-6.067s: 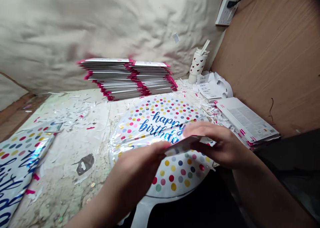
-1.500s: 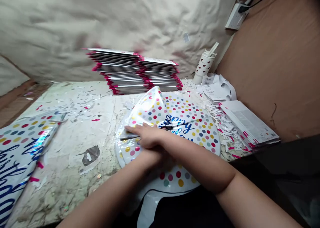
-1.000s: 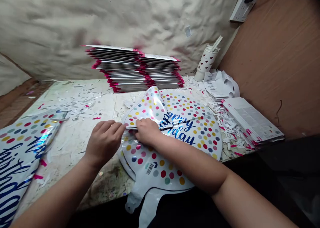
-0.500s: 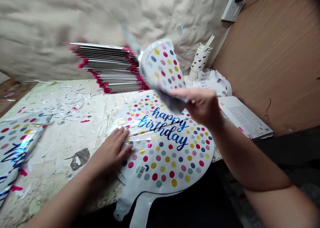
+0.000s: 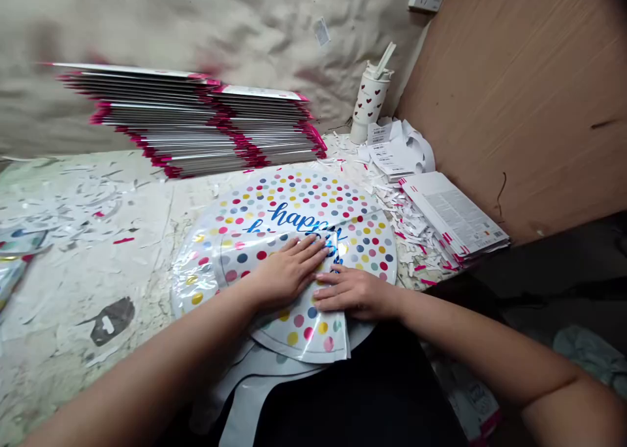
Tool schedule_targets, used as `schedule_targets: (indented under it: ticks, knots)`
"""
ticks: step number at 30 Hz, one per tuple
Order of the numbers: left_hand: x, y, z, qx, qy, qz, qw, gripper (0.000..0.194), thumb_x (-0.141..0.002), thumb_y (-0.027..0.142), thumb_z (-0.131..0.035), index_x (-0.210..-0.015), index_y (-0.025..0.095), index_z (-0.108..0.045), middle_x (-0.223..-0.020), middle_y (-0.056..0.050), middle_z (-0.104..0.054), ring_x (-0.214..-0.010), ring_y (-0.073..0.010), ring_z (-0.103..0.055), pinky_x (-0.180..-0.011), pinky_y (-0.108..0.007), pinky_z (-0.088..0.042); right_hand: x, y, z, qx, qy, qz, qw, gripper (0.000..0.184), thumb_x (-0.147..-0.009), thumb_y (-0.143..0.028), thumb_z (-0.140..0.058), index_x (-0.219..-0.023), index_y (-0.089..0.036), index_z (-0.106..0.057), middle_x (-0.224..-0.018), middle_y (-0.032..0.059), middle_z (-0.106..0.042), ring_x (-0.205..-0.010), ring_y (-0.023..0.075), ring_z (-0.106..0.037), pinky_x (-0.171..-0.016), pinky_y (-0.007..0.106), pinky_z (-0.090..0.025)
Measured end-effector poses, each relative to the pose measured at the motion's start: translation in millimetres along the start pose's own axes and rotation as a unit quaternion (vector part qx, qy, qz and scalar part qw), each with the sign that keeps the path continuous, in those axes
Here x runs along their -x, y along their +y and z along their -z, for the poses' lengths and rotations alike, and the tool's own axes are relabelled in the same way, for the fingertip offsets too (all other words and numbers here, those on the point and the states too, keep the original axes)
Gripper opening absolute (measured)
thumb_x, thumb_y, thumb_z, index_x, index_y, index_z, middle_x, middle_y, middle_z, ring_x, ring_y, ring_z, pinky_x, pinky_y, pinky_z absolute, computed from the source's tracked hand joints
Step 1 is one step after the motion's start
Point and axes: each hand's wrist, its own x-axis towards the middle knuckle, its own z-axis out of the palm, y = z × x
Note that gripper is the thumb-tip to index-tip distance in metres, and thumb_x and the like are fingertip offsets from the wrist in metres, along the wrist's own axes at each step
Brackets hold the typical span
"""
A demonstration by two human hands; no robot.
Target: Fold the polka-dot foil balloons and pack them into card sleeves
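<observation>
A round white foil balloon (image 5: 313,205) with coloured dots and blue "happy birthday" script lies flat at the table's near edge. On top of it lies a folded dotted balloon (image 5: 304,329), its fold facing me. My left hand (image 5: 287,270) rests flat on the folded piece with fingers stretched out. My right hand (image 5: 355,293) lies flat beside it, fingers pointing left and pressing the same fold. Grey balloon necks (image 5: 255,395) hang over the table edge.
Two stacks of pink-edged cards (image 5: 196,127) stand at the back. A heart-print cup (image 5: 368,100) with a straw, label sheets (image 5: 396,153) and a pile of printed cards (image 5: 455,215) sit at the right by a brown board. Paper scraps litter the worn table (image 5: 73,264).
My right hand brought the lifted dotted balloon down onto the flat one. Both hands now press it flat near the table edge. The view has shifted right.
</observation>
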Motion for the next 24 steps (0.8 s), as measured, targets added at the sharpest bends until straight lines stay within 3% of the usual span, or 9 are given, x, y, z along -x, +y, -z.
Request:
schedule_targets:
  ticks: [2, 5, 8, 10, 12, 16, 19, 21, 24]
  knots:
    - [-11, 5, -7.8, 0.014, -0.024, 0.032, 0.999, 0.055, -0.090, 0.040, -0.034, -0.141, 0.019, -0.026, -0.147, -0.012, -0.025, -0.136, -0.0300, -0.019, -0.107, -0.051, -0.019, 9, -4, 3, 0.008, 0.025, -0.013, 1.000, 0.030, -0.088, -0.016, -0.040, -0.109, -0.019, -0.062, -0.114, 0.0058, -0.064, -0.123, 0.0178, -0.044, -0.107, 0.041, -0.022]
    - [-16, 11, -12.4, 0.024, -0.010, 0.081, 0.996, 0.055, -0.089, 0.045, -0.034, -0.141, 0.027, -0.026, -0.150, -0.011, -0.017, -0.136, -0.0331, -0.015, -0.106, -0.055, -0.018, 16, -10, 10, -0.028, 0.040, -0.054, 0.997, 0.024, -0.088, -0.022, -0.042, -0.100, -0.019, -0.064, -0.102, 0.0066, -0.069, -0.109, 0.0163, -0.057, -0.097, 0.036, -0.034]
    - [-10, 7, -17.9, 0.042, -0.022, 0.108, 0.993, 0.055, -0.089, 0.045, -0.036, -0.140, 0.030, -0.025, -0.150, -0.007, -0.016, -0.137, -0.0306, -0.014, -0.107, -0.052, -0.017, 9, -11, 18, -0.108, 0.089, -0.252, 0.958, 0.027, -0.089, -0.030, -0.041, -0.075, -0.017, -0.061, -0.073, 0.0045, -0.067, -0.075, 0.0145, -0.064, -0.069, 0.026, -0.046]
    - [8, -5, -21.9, 0.056, -0.042, 0.106, 0.992, 0.056, -0.089, 0.043, -0.035, -0.141, 0.026, -0.023, -0.149, -0.006, -0.021, -0.137, -0.0262, -0.017, -0.109, -0.046, -0.019, -2, -6, 23, -0.163, 0.113, -0.415, 0.888, 0.034, -0.089, -0.036, -0.041, -0.062, -0.017, -0.052, -0.056, -0.0004, -0.057, -0.056, 0.0120, -0.058, -0.052, 0.022, -0.042]
    - [39, -21, -22.1, 0.057, -0.045, 0.122, 0.990, 0.056, -0.090, 0.039, -0.031, -0.142, 0.021, -0.021, -0.148, -0.007, -0.025, -0.136, -0.0239, -0.021, -0.110, -0.043, -0.021, -13, 1, 27, -0.201, 0.108, -0.509, 0.830, 0.035, -0.088, -0.038, -0.040, -0.061, -0.018, -0.046, -0.048, -0.0040, -0.048, -0.044, 0.0102, -0.054, -0.042, 0.020, -0.037]
    - [112, -39, -4.4, 0.046, -0.003, 0.234, 0.971, 0.049, -0.090, 0.036, -0.032, -0.137, 0.022, -0.035, -0.143, -0.006, -0.037, -0.132, -0.0251, -0.032, -0.108, -0.047, -0.026, -32, 14, 29, -0.224, 0.079, -0.561, 0.793, 0.030, -0.088, -0.036, -0.037, -0.064, -0.019, -0.044, -0.041, -0.0068, -0.041, -0.032, 0.0102, -0.049, -0.031, 0.018, -0.029]
    - [129, -22, 12.8, 0.031, 0.129, 0.359, 0.924, 0.044, -0.091, 0.033, -0.033, -0.133, 0.024, -0.040, -0.138, -0.003, -0.045, -0.125, -0.0241, -0.043, -0.102, -0.045, -0.038, -41, 20, 29, -0.218, 0.061, -0.589, 0.776, 0.029, -0.088, -0.035, -0.038, -0.063, -0.020, -0.042, -0.038, -0.0068, -0.040, -0.029, 0.0114, -0.047, -0.028, 0.019, -0.028]
    - [119, 3, 15.7, 0.000, 0.214, 0.323, 0.922, 0.050, -0.090, 0.027, -0.036, -0.139, 0.027, -0.027, -0.144, -0.002, -0.036, -0.129, -0.0232, -0.037, -0.105, -0.045, -0.035, -45, 22, 30, -0.206, 0.049, -0.598, 0.773, 0.030, -0.088, -0.035, -0.038, -0.063, -0.019, -0.044, -0.038, -0.0063, -0.041, -0.030, 0.0125, -0.050, -0.029, 0.019, -0.030]
    - [91, 39, 3.0, -0.038, 0.164, 0.115, 0.979, 0.064, -0.088, 0.027, -0.042, -0.144, 0.022, -0.011, -0.145, -0.007, -0.032, -0.132, -0.0244, -0.031, -0.107, -0.042, -0.032, -47, 22, 35, -0.171, 0.035, -0.603, 0.779, 0.029, -0.088, -0.035, -0.038, -0.068, -0.018, -0.050, -0.043, -0.0030, -0.048, -0.037, 0.0155, -0.056, -0.034, 0.021, -0.038]
